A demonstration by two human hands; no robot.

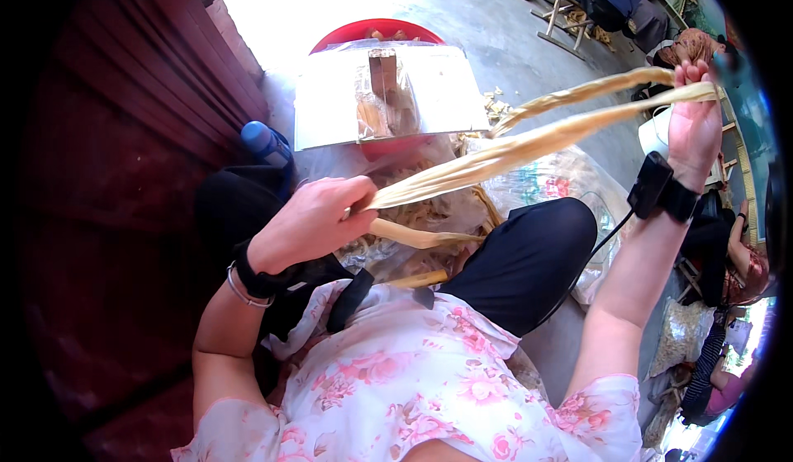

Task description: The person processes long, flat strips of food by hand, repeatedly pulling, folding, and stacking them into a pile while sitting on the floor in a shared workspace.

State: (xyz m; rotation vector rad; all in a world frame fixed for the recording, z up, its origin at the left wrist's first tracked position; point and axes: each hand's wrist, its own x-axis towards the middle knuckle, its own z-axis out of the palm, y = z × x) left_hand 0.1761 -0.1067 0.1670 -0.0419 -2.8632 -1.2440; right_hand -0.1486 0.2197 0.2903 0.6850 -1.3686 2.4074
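My left hand (318, 214) is closed on the near end of a long, pale, flat fibre strip (512, 152), left of centre. The strip stretches diagonally up to my right hand (694, 111), raised at the right with its fingers curled round it. A second yellowish strip (578, 93) loops behind, near my right hand. Another strip (425, 237) hangs below my left hand over a plastic bag of shredded scraps (405, 206) between my knees. Beyond them a white board (322, 99) lies on a red basin (334, 37), with a wooden block (382, 74) in clear plastic on it.
A blue bottle (258, 138) stands by my left knee, beside a dark red panel (124, 173). Other seated people (739, 272) line the right, with a white bucket (654, 132) and sacks (681, 338). A person on a wooden stool (562, 45) is at the top.
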